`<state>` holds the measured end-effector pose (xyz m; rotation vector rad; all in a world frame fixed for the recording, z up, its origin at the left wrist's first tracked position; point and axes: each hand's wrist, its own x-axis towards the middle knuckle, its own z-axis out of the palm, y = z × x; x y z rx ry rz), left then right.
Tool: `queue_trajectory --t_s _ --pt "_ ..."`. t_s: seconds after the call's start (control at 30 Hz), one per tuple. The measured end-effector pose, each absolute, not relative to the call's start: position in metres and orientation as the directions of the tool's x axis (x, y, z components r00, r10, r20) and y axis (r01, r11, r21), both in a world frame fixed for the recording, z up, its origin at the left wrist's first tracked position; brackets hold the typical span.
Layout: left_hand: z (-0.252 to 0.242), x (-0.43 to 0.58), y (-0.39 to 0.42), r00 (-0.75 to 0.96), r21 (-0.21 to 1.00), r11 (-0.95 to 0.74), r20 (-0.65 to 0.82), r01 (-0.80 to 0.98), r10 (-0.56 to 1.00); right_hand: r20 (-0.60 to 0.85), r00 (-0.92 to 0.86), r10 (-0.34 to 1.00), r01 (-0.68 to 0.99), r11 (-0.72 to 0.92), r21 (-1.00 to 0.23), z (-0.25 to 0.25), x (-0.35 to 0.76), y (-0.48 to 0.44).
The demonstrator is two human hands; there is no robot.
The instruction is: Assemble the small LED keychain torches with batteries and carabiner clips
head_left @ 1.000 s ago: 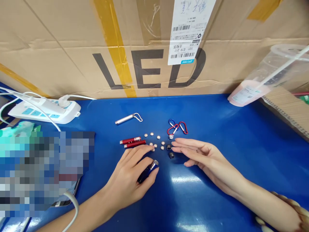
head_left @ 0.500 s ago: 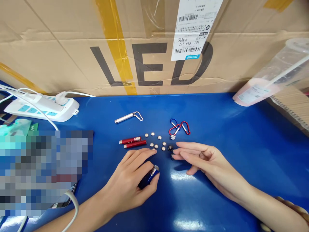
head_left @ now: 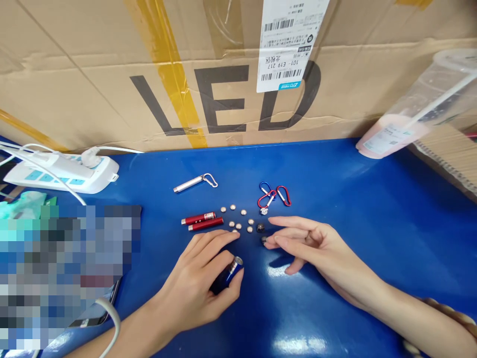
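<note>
My left hand (head_left: 203, 278) is closed around a small blue flashlight tube (head_left: 234, 267), its silver end pointing up and right. My right hand (head_left: 307, 241) has its fingers apart, with fingertips at a small dark cap (head_left: 264, 240); whether they touch it I cannot tell. Another dark cap (head_left: 260, 227) and a silver cap (head_left: 264, 211) lie just beyond. Between the hands are several button cells (head_left: 250, 229). Two red flashlight tubes (head_left: 205, 223) lie above my left hand. Farther back are a silver flashlight (head_left: 188, 184) with a clip and loose carabiners, red (head_left: 283, 196) and blue (head_left: 265, 188).
A large cardboard box (head_left: 112, 99) stands along the back of the blue table (head_left: 328, 179). At the left are a white power strip (head_left: 100, 174), cables and a blurred-out device (head_left: 117, 293). A clear cup with pink liquid (head_left: 389, 134) stands at the right beside a spiral notebook (head_left: 447, 154).
The whole view has shifted slightly. Both hands keep nearly the same pose, and the blue flashlight tube stays in my left hand.
</note>
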<state>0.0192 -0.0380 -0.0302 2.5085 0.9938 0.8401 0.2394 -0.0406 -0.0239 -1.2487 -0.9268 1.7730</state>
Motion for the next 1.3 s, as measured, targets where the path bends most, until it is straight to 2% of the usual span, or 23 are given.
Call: queue_trajectory --t_s 0.17,0.33,0.57,1.03,1.13,1.2,1.3 --pt "-0.0304 0.0187 -0.0379 0.596 0.47 -0.711 0.396 0.522 0.699 -0.371 -0.243 0.897 -0.166 -0.415 -0.895 -0.0228 0.2395 -0.0411" --pt "-0.032 0.0192 -0.0392 0.579 0.514 -0.682 0.376 0.519 0.724 -0.392 -0.211 0.896 -0.141 -0.424 -0.895 -0.0227 0.2383 -0.0411" --pt "-0.0334 0.0169 -0.0421 0.579 0.582 -0.655 0.35 0.482 0.736 -0.377 -0.257 0.89 -0.104 -0.414 -0.904 -0.0243 0.2381 -0.0409" --pt "-0.029 0.0161 -0.0407 0.528 0.604 -0.627 0.366 0.492 0.766 -0.407 -0.278 0.87 -0.085 -0.444 -0.892 -0.0248 0.2369 -0.0406" --pt "-0.028 0.0176 -0.0407 0.531 0.526 -0.678 0.427 0.513 0.732 -0.39 -0.287 0.875 -0.075 -0.426 -0.901 -0.0238 0.2364 -0.0406" --pt "-0.0292 0.0181 -0.0398 0.547 0.42 -0.707 0.449 0.569 0.707 -0.379 -0.281 0.882 -0.074 -0.414 -0.907 -0.0232 0.2366 -0.0406" --pt "-0.0335 0.0166 -0.0379 0.598 0.268 -0.716 0.407 0.645 0.691 -0.373 -0.272 0.887 -0.064 -0.404 -0.913 -0.0232 0.2369 -0.0407"
